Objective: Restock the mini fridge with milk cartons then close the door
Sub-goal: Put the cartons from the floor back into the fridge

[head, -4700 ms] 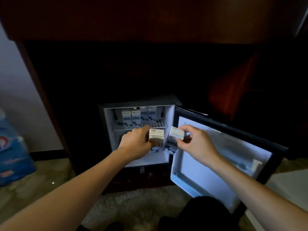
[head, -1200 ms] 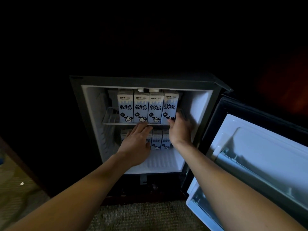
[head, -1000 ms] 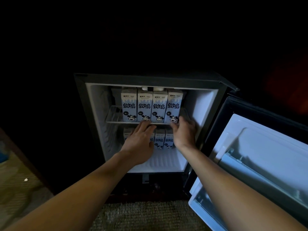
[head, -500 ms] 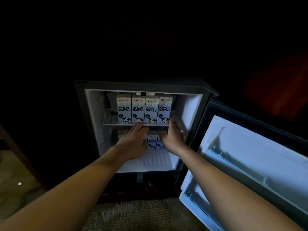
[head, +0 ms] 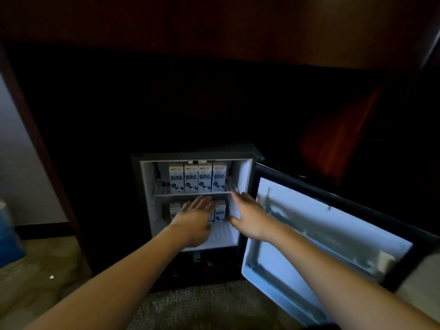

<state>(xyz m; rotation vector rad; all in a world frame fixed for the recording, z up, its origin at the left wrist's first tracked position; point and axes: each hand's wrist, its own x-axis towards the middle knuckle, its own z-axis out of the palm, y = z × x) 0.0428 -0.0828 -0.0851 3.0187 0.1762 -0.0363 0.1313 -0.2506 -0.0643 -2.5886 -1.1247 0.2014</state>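
Observation:
The mini fridge (head: 245, 177) stands open inside a dark wooden cabinet. Its door (head: 316, 236) swings out to the right. Several blue-and-white milk cartons (head: 197, 177) stand in a row on the wire upper shelf (head: 162, 190). More cartons (head: 220, 210) stand on the fridge floor, partly hidden by my hands. My left hand (head: 194, 220) hovers flat in front of the lower cartons, fingers spread, holding nothing. My right hand (head: 250, 216) is at the fridge's right front edge, just below the shelf, fingers extended and empty.
A dark cabinet post (head: 40, 148) rises at the left. A blue package (head: 7, 236) sits on the floor at the far left. A woven rug (head: 202, 306) lies in front of the fridge. A pale surface (head: 421, 282) shows at the lower right.
Both hands have drawn back out of the lower compartment and now hold nothing. The view has pulled away from the fridge, which looks smaller.

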